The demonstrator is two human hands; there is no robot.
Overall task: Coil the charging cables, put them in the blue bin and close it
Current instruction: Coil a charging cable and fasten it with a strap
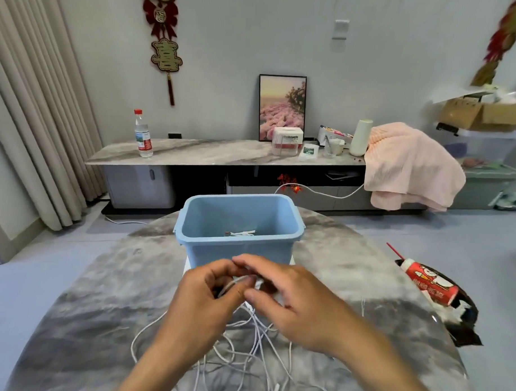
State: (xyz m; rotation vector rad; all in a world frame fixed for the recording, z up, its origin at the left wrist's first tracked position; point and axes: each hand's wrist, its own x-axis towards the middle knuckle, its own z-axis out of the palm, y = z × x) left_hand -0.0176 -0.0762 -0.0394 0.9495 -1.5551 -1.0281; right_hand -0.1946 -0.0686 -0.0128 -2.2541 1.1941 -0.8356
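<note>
Loose white charging cables (254,350) are seen tangled on the marble tabletop (85,321) at bottom centre, strands trailing off the lower edge of the frame. Just above them, both hands are held together over the tabletop, forearms entering from the bottom. Left hand (206,299): fingers curled, a white cable loop pinched between thumb and fingers, so the grip is narrow and holding cable. Right hand (294,302): palm down, fingers bent over the same loop, thumb pressed to it; grip also closed on the cable.

Directly beyond the hands the blue bin (239,224) is seen at centre, upright, open-topped, with one coiled white cable (242,233) lying on its floor. A white edge is visible under the bin's base; what it is cannot be told.

At right, a red-and-white drink carton (430,281) with a red straw lies on a dark wrapper (463,319) at the tabletop edge; red Chinese characters are printed on it, not legible.

Farther back, a low cabinet with marble top (194,155) carries a red-capped water bottle (142,134), label unreadable, a tissue box (286,140) with blurred print, a framed flower picture (282,107) and a pink towel (410,165). A red-gold ornament (165,46) with Chinese characters hangs at upper left of the wall.
</note>
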